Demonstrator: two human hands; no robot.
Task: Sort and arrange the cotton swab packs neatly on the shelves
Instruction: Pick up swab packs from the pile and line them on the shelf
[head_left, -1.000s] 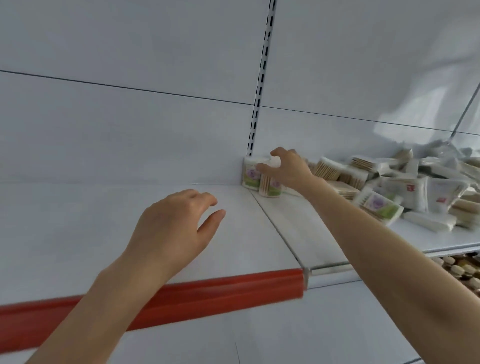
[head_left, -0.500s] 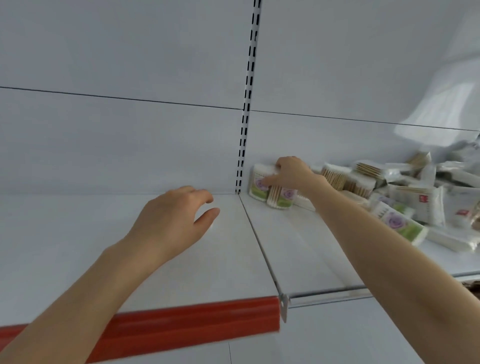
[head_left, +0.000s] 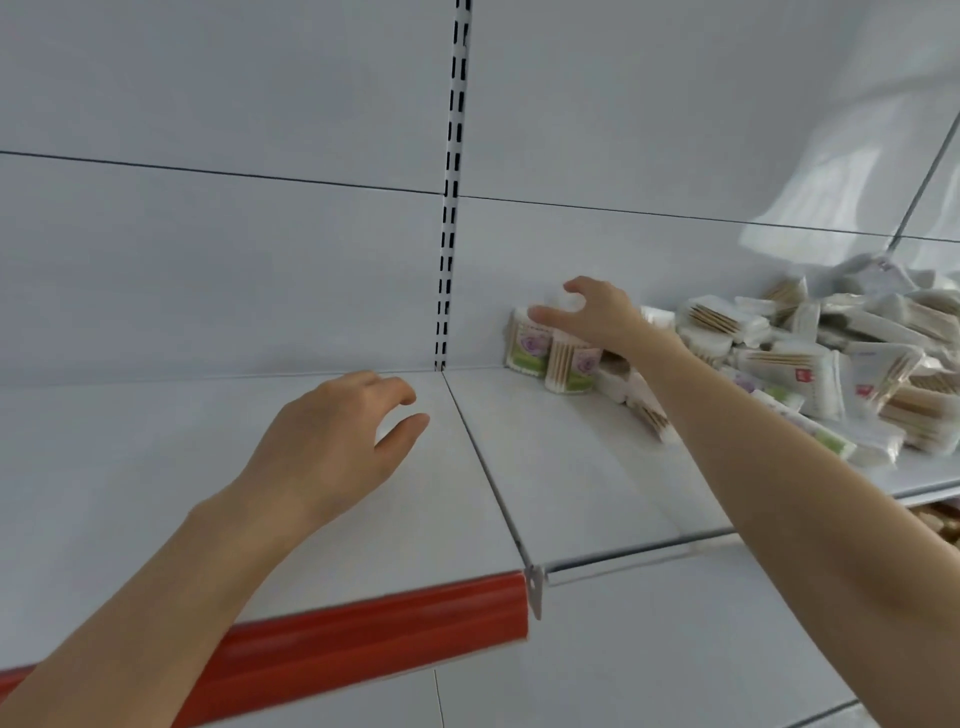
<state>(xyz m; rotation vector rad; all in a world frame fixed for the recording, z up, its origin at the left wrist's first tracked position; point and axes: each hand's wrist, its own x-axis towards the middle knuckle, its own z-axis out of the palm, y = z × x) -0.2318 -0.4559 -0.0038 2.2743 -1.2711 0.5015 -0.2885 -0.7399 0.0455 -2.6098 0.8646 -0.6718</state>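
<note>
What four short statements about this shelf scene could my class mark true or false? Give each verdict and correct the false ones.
1. The left hand holds a cotton swab pack. False: it holds nothing and is over the white shelf board.
2. Two clear-plastic cotton swab packs with purple-and-green labels stand upright by the back wall, just below the right hand. True.
3. The jumbled pile of cotton swab packs lies left of the slotted white upright. False: it lies to its right.
4. The red plastic edge strip fronts only the left shelf board. True.
</note>
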